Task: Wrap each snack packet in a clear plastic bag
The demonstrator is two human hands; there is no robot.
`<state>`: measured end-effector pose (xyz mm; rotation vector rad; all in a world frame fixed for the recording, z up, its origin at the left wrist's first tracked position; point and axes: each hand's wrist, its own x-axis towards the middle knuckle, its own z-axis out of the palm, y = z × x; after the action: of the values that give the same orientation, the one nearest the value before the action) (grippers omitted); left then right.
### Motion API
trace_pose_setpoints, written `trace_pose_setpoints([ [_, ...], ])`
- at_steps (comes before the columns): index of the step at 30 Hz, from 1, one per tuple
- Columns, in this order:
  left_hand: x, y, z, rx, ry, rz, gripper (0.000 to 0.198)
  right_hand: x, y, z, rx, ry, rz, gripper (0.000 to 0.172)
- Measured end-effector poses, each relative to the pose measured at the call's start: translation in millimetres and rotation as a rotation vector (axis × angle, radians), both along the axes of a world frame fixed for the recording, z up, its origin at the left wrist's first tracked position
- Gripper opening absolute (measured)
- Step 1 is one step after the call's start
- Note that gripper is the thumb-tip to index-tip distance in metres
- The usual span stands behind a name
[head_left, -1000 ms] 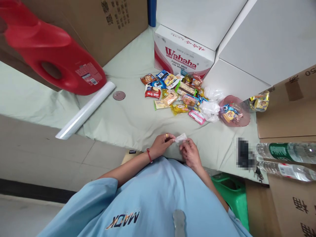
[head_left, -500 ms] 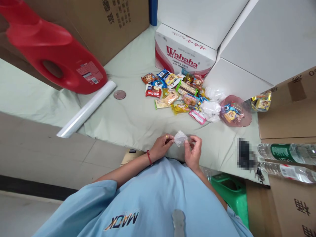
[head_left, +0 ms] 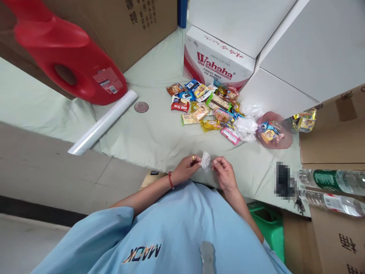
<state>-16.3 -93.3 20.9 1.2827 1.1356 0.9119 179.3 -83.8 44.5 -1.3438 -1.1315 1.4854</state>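
Observation:
A small crumpled piece of clear plastic point(head_left: 205, 161), perhaps a bag, is pinched between the thumb and fingers of my left hand point(head_left: 186, 168). Just to its right is my right hand point(head_left: 226, 174), with thumb and forefinger pressed together and a gap between them and the plastic. Whether those fingertips hold anything is too small to tell. Both hands are over the front edge of the cloth-covered table point(head_left: 159, 140). Beyond them lies a pile of wrapped snacks point(head_left: 209, 104), with crumpled plastic bags point(head_left: 245, 128) at its right side.
A pink bowl point(head_left: 285, 142) with snacks stands right of the pile, before a Wahaha box point(head_left: 213, 62) and white boxes. Water bottles point(head_left: 336, 180) lie far right. Leftward are a round disc point(head_left: 141, 107), a white roll point(head_left: 104, 123) and a red jug point(head_left: 94, 82).
My right hand has let go of the clear plastic and drawn slightly right. The plastic now looks more bunched up in my left hand. The view has shifted slightly.

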Motion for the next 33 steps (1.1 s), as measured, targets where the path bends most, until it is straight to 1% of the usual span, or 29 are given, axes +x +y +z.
trace_pose_setpoints([
  [3,-4,-3,3.3,0.01,0.003,0.0,0.02,2,1,2.6,-0.002,-0.017,0.056,0.037],
  [5,-3,-5,7.1,0.027,-0.007,-0.016,0.015,-3,-1,4.0,0.013,-0.054,0.11,0.037],
  [7,1,-5,9.3,0.039,-0.029,-0.028,0.011,-9,-3,4.4,0.016,-0.085,0.13,0.036],
  [9,5,-4,8.5,0.035,-0.058,-0.013,0.009,-13,-3,4.1,0.009,-0.092,0.092,0.036],
  [11,5,-2,4.8,0.016,-0.09,0.032,0.01,-10,-2,4.8,-0.026,-0.062,0.053,0.037],
  [15,-4,2,-4.8,-0.024,-0.152,0.126,0.013,6,5,11.3,-0.205,0.084,0.074,0.038],
  [18,-10,2,-7.8,-0.041,-0.172,0.141,0.013,17,10,17.3,-0.327,0.18,0.061,0.035],
  [21,-13,1,-6.0,-0.03,-0.161,0.147,0.013,19,10,20.0,-0.344,0.227,-0.03,0.031],
  [23,-17,-1,-2.4,0.07,-0.149,0.159,0.019,16,7,19.2,-0.317,0.257,-0.091,0.03],
  [25,-23,-3,2.9,0.247,-0.117,0.126,0.027,11,1,15.9,-0.293,0.293,-0.139,0.03],
  [26,-27,-4,5.8,0.342,-0.086,0.08,0.03,8,-2,13.3,-0.288,0.316,-0.164,0.03],
  [29,-35,-4,11.4,0.551,0.077,-0.122,0.038,3,-11,3.1,-0.345,0.424,-0.236,0.027],
  [31,-36,-2,9.7,0.625,0.2,-0.226,0.035,3,-14,-3.6,-0.429,0.524,-0.263,0.023],
  [33,-35,0,4.2,0.642,0.267,-0.267,0.023,5,-13,-8.5,-0.502,0.617,-0.267,0.019],
])
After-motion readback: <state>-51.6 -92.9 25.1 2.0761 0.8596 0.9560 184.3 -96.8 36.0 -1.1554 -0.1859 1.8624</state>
